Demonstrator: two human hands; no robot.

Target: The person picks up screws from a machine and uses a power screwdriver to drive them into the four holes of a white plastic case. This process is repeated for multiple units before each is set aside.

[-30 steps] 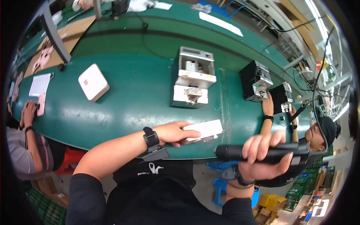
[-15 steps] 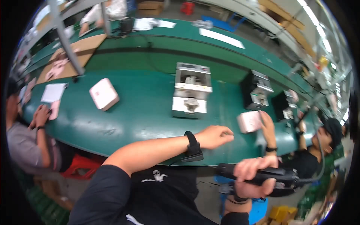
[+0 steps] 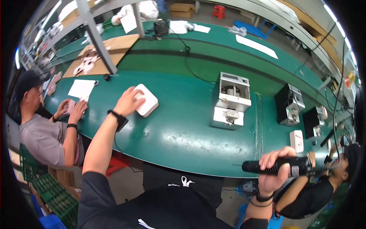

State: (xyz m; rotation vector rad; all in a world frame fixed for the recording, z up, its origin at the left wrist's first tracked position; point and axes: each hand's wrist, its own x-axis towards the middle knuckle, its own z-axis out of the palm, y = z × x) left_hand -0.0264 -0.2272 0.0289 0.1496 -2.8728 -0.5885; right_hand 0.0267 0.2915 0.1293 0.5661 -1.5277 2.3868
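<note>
My left hand (image 3: 129, 102) reaches out over the left part of the bench, its thumb and fingers apart at the near left side of a white, rounded square box (image 3: 149, 104). The fingertips overlap the box's edge; whether they press on it I cannot tell. My right hand (image 3: 277, 168) is wrapped round a black electric screwdriver (image 3: 253, 166), held level above the bench's front edge with its thin bit pointing left. A cable runs from the tool's right end.
A grey screw feeder machine (image 3: 230, 101) stands mid-bench on the green worktop (image 3: 183, 137). Farther right are a black machine (image 3: 290, 105) and another white box (image 3: 296, 141). Co-workers sit close on both sides. A metal post (image 3: 97, 42) rises at the back left.
My left hand has swung left from mid-bench to the white box. The view has turned left. My right hand still grips the screwdriver. The other white box now lies apart from the co-worker's hand.
</note>
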